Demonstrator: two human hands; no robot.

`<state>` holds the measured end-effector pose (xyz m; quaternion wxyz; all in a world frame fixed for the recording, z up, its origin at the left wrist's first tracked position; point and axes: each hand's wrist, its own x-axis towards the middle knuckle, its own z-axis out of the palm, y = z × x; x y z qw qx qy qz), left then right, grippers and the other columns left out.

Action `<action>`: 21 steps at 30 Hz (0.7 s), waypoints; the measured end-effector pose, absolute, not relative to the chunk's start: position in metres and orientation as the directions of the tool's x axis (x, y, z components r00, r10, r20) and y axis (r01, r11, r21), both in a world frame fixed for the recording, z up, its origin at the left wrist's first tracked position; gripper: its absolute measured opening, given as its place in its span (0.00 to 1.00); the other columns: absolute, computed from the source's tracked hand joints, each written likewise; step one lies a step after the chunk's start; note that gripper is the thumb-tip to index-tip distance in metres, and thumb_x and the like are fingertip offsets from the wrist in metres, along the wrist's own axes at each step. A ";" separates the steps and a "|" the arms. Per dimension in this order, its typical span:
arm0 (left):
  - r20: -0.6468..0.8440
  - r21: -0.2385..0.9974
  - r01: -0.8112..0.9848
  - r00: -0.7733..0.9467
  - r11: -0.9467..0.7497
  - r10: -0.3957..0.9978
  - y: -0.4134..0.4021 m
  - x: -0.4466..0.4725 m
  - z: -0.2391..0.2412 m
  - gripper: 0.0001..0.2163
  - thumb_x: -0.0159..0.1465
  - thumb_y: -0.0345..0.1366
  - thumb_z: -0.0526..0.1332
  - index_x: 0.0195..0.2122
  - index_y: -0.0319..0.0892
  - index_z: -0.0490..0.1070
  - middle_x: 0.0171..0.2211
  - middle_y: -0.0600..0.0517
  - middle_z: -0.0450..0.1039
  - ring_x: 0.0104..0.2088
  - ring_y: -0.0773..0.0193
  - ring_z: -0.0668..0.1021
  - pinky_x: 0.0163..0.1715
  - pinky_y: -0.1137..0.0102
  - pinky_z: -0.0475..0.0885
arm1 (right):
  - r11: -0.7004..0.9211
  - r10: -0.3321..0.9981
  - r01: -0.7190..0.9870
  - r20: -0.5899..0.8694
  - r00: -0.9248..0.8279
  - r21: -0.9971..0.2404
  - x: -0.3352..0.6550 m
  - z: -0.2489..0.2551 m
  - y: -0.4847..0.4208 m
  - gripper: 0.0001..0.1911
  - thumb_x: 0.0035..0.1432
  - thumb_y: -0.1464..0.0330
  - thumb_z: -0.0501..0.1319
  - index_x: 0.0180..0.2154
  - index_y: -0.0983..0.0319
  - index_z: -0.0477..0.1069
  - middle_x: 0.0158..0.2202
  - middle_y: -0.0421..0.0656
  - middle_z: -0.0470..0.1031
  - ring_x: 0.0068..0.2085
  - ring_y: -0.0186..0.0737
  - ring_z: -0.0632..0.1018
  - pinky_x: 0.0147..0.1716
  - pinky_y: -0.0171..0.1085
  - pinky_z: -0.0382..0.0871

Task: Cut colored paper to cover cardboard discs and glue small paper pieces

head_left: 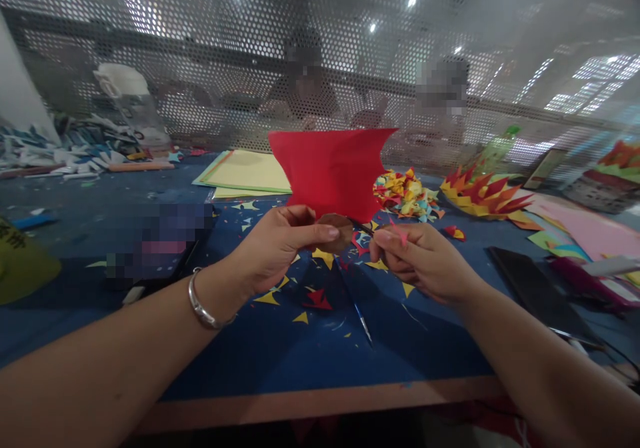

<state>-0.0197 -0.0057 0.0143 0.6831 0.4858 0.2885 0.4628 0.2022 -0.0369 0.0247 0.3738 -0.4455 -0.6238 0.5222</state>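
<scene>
My left hand (295, 238), with a silver bangle at the wrist, pinches a sheet of red paper (333, 168) together with a round brown disc (337, 231) under the thumb. The sheet stands up above the fingers, its sides cut in inward curves. My right hand (415, 255) is closed on what looks like small scissors, whose dark blade (363, 227) points at the disc's right edge; the handles are hidden in the fingers. A pinkish-red scrap (400, 230) sticks up by the right thumb. Below the hands a thin blue brush (356, 305) lies among yellow scraps (269, 298) and red scraps (319, 299).
Behind the hands lie stacked pale yellow sheets (255, 171), a heap of colored paper pieces (405, 191) and a spiky orange-red paper piece (485, 195). Phones lie left (165, 241) and right (535, 288). A bottle (137, 105) stands before the perforated screen (215, 55); people sit beyond.
</scene>
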 end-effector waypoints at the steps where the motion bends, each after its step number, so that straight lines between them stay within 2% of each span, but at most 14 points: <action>1: 0.050 0.927 -0.358 0.407 0.109 0.912 -0.006 -0.019 0.014 0.09 0.50 0.30 0.75 0.31 0.37 0.79 0.32 0.50 0.80 0.35 0.65 0.80 0.41 0.70 0.73 | 0.064 0.946 0.160 0.009 -0.324 -0.985 0.202 0.024 -0.037 0.24 0.61 0.49 0.63 0.26 0.63 0.71 0.14 0.29 0.48 0.16 0.23 0.48 0.13 0.30 0.38; 5: 0.034 0.909 -0.390 0.418 0.145 0.908 -0.009 -0.016 0.012 0.10 0.51 0.31 0.75 0.34 0.37 0.81 0.35 0.49 0.82 0.37 0.65 0.81 0.45 0.69 0.75 | 0.067 0.947 0.142 0.018 -0.322 -0.988 0.201 0.023 -0.037 0.24 0.60 0.49 0.63 0.26 0.63 0.70 0.14 0.29 0.48 0.16 0.24 0.48 0.13 0.30 0.38; 14: 0.018 0.920 -0.358 0.443 0.158 0.896 -0.011 -0.017 0.013 0.11 0.55 0.33 0.73 0.39 0.40 0.79 0.37 0.50 0.81 0.35 0.63 0.83 0.30 0.73 0.75 | 0.077 0.948 0.164 0.021 -0.317 -0.984 0.201 0.024 -0.037 0.24 0.60 0.48 0.63 0.26 0.63 0.70 0.14 0.28 0.47 0.15 0.24 0.48 0.13 0.30 0.38; 21: 0.057 0.941 -0.327 0.399 0.083 0.915 -0.011 -0.014 0.013 0.10 0.55 0.32 0.73 0.38 0.39 0.78 0.36 0.49 0.81 0.34 0.65 0.82 0.27 0.76 0.71 | 0.083 0.946 0.153 0.030 -0.321 -0.985 0.202 0.023 -0.037 0.24 0.61 0.49 0.63 0.26 0.62 0.70 0.15 0.29 0.48 0.16 0.24 0.48 0.13 0.30 0.38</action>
